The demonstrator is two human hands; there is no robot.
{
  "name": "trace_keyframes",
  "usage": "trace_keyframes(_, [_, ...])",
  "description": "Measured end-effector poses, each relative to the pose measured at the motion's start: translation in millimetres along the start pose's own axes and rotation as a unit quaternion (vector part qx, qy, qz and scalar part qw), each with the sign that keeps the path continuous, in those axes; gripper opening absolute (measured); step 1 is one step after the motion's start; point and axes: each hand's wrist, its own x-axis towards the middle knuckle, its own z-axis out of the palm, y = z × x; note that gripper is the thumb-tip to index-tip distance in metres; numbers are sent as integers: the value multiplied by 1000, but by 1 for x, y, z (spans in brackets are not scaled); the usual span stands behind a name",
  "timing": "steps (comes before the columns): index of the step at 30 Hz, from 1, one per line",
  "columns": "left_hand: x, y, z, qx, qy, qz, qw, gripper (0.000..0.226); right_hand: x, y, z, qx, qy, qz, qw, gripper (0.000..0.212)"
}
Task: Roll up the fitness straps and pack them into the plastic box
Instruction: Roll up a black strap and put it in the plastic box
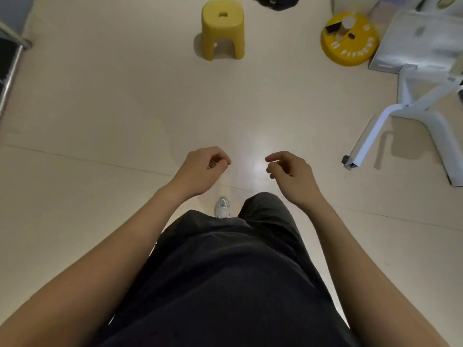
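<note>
Head view: a smooth, glossy cream floor (100, 108) lies open ahead. It is edged by a rounded yellow plastic stool (223, 31), a yellow disc (350, 50) and white angled legs (413, 108) at right. The left hand (203, 169) and right hand (290, 171) hang apart, loosely curled, holding nothing. Far beyond them lie a pale boxy shape (421, 38) and a dark bundle (278, 1) cut by the top edge; whether these are box and straps, I cannot tell.

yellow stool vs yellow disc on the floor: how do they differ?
The yellow plastic stool stands tall on legs; the yellow round weight plate lies flat and low. The stool's top is bare with one slot; the plate carries small items and pale lettering. Both are yellow and rest on the pale floor.
</note>
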Motion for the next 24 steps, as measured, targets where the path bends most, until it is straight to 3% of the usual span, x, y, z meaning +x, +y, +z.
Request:
trace_keyframes(8, [227,105,-54,-83,60,4,995,22,167,6,-86,-17,18,59,998,20])
trace_keyframes(12, [327,139,-75,-72,69,-19,995,21,281,-23,-135,-29,-7,43,999,20])
trace_keyframes(19, [434,149,-116,31,-7,-65,997,14,485,-148,-183,-57,-60,-41,996,26])
trace_keyframes(24, [518,131,-164,33,-22,-101,994,11,626,-245,-179,-59,-87,-93,990,25])
